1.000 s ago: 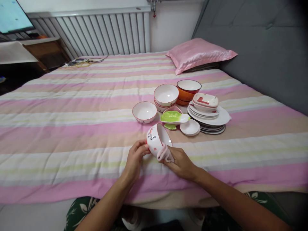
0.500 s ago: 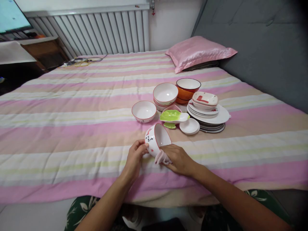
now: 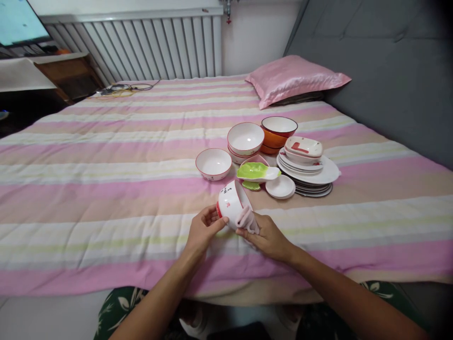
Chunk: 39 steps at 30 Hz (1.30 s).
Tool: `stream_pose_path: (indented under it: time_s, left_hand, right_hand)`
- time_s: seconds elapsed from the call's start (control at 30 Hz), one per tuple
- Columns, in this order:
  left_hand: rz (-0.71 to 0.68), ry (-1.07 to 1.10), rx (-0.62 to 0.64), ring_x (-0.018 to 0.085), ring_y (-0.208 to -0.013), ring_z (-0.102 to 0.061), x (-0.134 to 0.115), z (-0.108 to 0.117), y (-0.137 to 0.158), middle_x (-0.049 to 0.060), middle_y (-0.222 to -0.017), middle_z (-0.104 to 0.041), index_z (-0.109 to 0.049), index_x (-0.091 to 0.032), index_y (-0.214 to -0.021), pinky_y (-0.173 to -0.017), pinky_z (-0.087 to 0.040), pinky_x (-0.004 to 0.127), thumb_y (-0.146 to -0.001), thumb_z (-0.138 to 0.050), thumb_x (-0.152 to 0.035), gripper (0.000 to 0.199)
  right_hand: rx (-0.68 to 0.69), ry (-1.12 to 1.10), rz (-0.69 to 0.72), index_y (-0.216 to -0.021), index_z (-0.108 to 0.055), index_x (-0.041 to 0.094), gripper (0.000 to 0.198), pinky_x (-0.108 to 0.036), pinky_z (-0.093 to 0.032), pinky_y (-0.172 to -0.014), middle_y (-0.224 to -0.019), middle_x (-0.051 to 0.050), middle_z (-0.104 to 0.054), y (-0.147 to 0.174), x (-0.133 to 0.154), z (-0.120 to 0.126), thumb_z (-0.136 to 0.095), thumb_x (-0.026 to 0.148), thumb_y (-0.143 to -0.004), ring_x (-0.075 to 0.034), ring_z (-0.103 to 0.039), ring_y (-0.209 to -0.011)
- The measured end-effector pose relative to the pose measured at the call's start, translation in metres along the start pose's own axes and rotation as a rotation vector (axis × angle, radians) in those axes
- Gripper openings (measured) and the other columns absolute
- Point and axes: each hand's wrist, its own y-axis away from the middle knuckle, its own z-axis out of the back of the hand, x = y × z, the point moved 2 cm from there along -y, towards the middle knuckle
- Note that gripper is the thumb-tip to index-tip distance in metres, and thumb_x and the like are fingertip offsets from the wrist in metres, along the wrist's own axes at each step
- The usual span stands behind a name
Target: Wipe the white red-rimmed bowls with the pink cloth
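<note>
White bowl (image 3: 233, 215) with a red rim, held tilted on its side over the near part of the striped bedspread (image 3: 141, 208), its mouth facing about two o'clock. Its glossy round wall carries black characters (image 3: 227, 190), too small to read, and a small red mark below them; the base is red. The left hand (image 3: 205, 229), at the bowl's eight o'clock, pinches it, thumb on the outer wall and fingers by the base. The right hand (image 3: 267, 233), at four o'clock, pinches a soft, folded pink cloth (image 3: 247, 219) against the rim; how far its fingers reach inside is hidden.

From the held bowl, a single red-rimmed bowl (image 3: 213, 163) stands upright at eleven o'clock, and a stack of similar bowls (image 3: 246, 139) between twelve and one. At one o'clock are stacked orange bowls (image 3: 274, 139), the topmost white inside with a dark rim. Nearer, toward one to two, lies a glossy green leaf-shaped dish (image 3: 253, 171), fading to white at its tip, with a small round white dish (image 3: 280, 187) just beside it. Toward two o'clock, stacked plates (image 3: 331, 172) bear rounded rectangular dishes (image 3: 303, 147), the upper marked with a red L-like shape. A satiny pink pillow (image 3: 297, 80) lies farther off at one o'clock.
</note>
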Motion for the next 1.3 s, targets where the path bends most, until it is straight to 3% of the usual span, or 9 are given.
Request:
stream_pose_path:
  time_s: [0.23, 0.43, 0.57, 0.8, 0.9, 1.03, 1.2, 1.3]
  left_hand:
    - [0.033, 0.024, -0.008, 0.018, -0.078, -0.062, -0.001, 0.001, -0.002, 0.010, -0.093, -0.071, -0.067, -0.011, -0.105, -0.070, -0.046, 0.027, -0.058, -0.078, -0.023, 0.050]
    - [0.042, 0.049, -0.019, 0.018, -0.078, -0.061, 0.001, 0.002, -0.004, 0.009, -0.094, -0.071, -0.069, -0.011, -0.100, -0.067, -0.044, 0.025, -0.058, -0.078, -0.024, 0.045]
    - [0.046, 0.047, -0.032, 0.015, -0.073, -0.059, 0.002, 0.003, -0.005, 0.007, -0.090, -0.070, -0.069, -0.012, -0.099, -0.066, -0.043, 0.025, -0.060, -0.076, -0.025, 0.042]
    - [0.027, 0.011, -0.039, 0.017, -0.077, -0.058, 0.004, 0.004, -0.005, 0.008, -0.091, -0.068, -0.067, -0.012, -0.100, -0.070, -0.044, 0.027, -0.066, -0.073, -0.031, 0.039]
    - [0.025, 0.006, -0.041, 0.017, -0.077, -0.058, 0.005, 0.004, -0.004, 0.008, -0.091, -0.068, -0.067, -0.012, -0.100, -0.070, -0.044, 0.027, -0.065, -0.073, -0.029, 0.039]
    - [0.037, 0.019, -0.053, 0.017, -0.075, -0.059, 0.007, 0.005, -0.005, 0.008, -0.091, -0.069, -0.068, -0.012, -0.097, -0.068, -0.044, 0.027, -0.064, -0.073, -0.031, 0.038]
    - [0.042, 0.035, -0.045, 0.017, -0.073, -0.060, 0.009, 0.006, -0.008, 0.010, -0.094, -0.069, -0.067, -0.012, -0.097, -0.069, -0.046, 0.028, -0.065, -0.073, -0.031, 0.039]
    - [0.044, 0.041, -0.046, 0.017, -0.073, -0.060, 0.009, 0.006, -0.007, 0.010, -0.093, -0.069, -0.067, -0.012, -0.097, -0.067, -0.045, 0.027, -0.064, -0.073, -0.032, 0.039]
  right_hand:
    - [0.151, 0.310, 0.116, -0.084, -0.056, 0.018, 0.019, -0.026, -0.039, -0.061, -0.075, -0.003, -0.062, -0.004, -0.005, 0.007, -0.057, 0.036, -0.085, -0.017, -0.056, -0.066]
    - [0.184, 0.416, 0.269, -0.086, -0.059, 0.019, 0.013, -0.032, -0.043, -0.078, -0.084, -0.006, -0.065, -0.007, -0.018, 0.013, -0.063, 0.029, -0.080, -0.021, -0.060, -0.081]
    - [0.158, 0.409, 0.246, -0.082, -0.061, 0.019, 0.012, -0.028, -0.043, -0.071, -0.081, -0.005, -0.066, -0.006, -0.017, 0.010, -0.057, 0.031, -0.084, -0.019, -0.060, -0.076]
    - [-0.015, 0.209, 0.088, -0.072, -0.058, 0.018, 0.035, -0.022, -0.034, -0.051, -0.060, 0.000, -0.061, 0.001, -0.007, -0.002, -0.054, 0.050, -0.084, -0.013, -0.052, -0.051]
    - [0.012, 0.219, 0.084, -0.075, -0.058, 0.017, 0.035, -0.022, -0.035, -0.051, -0.061, -0.001, -0.062, 0.002, -0.006, -0.002, -0.053, 0.050, -0.085, -0.013, -0.053, -0.052]
    - [0.117, 0.382, 0.164, -0.080, -0.059, 0.018, 0.026, -0.026, -0.042, -0.059, -0.073, -0.004, -0.066, -0.001, -0.010, 0.001, -0.054, 0.043, -0.086, -0.018, -0.060, -0.065]
    - [0.174, 0.497, 0.306, -0.091, -0.060, 0.019, 0.016, -0.039, -0.042, -0.090, -0.087, -0.007, -0.069, -0.005, -0.019, 0.003, -0.060, 0.032, -0.083, -0.022, -0.064, -0.081]
    - [0.147, 0.473, 0.301, -0.085, -0.061, 0.019, 0.015, -0.035, -0.045, -0.081, -0.082, -0.007, -0.068, -0.004, -0.019, 0.002, -0.056, 0.033, -0.084, -0.021, -0.063, -0.077]
